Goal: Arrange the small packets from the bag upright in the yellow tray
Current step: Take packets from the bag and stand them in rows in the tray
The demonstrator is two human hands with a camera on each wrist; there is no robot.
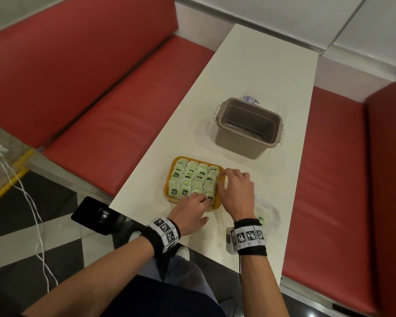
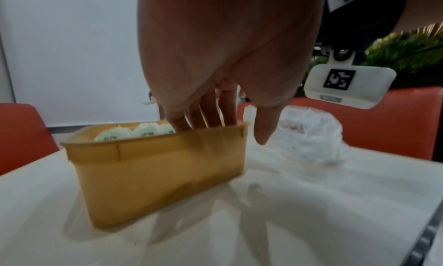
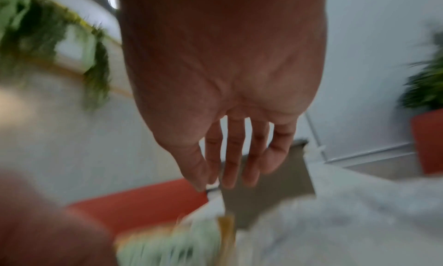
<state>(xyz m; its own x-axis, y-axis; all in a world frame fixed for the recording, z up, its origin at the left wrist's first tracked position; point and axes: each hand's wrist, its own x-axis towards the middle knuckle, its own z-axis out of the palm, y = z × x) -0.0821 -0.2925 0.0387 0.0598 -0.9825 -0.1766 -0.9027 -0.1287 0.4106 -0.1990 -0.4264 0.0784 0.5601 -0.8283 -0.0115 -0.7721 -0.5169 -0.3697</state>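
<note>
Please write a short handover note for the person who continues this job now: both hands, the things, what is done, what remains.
Left hand: fingers reach into the near end of the yellow tray among the packets.
Right hand: at the tray's right edge, fingers on the rightmost row; whether it pinches a packet cannot be told.
Done: four rows stand upright, the tray looks nearly full.
Left: the clear bag, right of the tray, holds at least one packet.
</note>
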